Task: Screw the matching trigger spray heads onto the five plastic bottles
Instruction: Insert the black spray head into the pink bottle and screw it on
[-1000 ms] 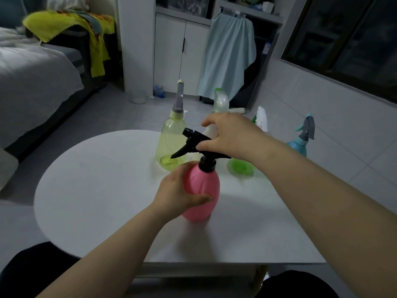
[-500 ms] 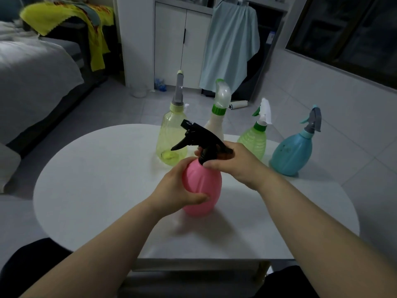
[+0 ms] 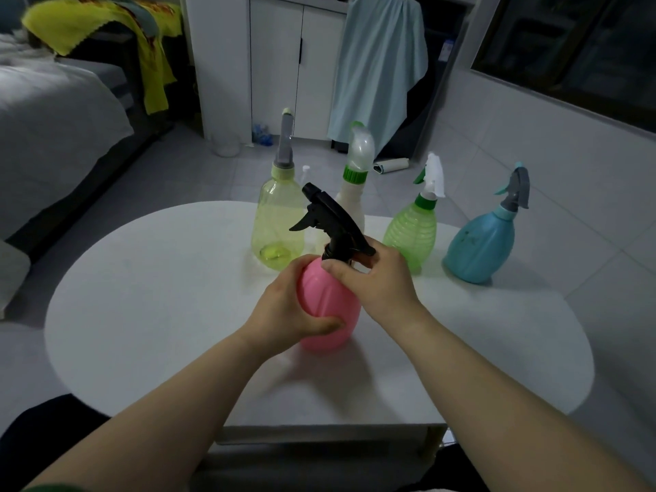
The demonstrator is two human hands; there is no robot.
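A pink bottle [image 3: 332, 314] stands near the middle of the white round table [image 3: 149, 300]. My left hand [image 3: 287, 307] wraps its body from the left. A black trigger spray head [image 3: 328, 221] sits on its neck, nozzle pointing up and left. My right hand [image 3: 376, 278] grips the head's collar at the neck. Behind stand a yellow bottle [image 3: 278, 221] with a grey head, a white bottle [image 3: 355, 193] with a clear head and green collar, a green bottle [image 3: 413, 232] with a white head, and a blue bottle [image 3: 481, 248] with a grey head.
The table's straight near edge [image 3: 330, 424] is just in front of my lap. A bed [image 3: 53, 115] is at the left. White cabinets [image 3: 294, 65] and a hanging pale blue cloth [image 3: 380, 65] stand beyond the table. The floor is tiled.
My right hand dropped from the top of the black head to its collar at the neck. The spray head has tilted more upright. The back row of bottles came into full view.
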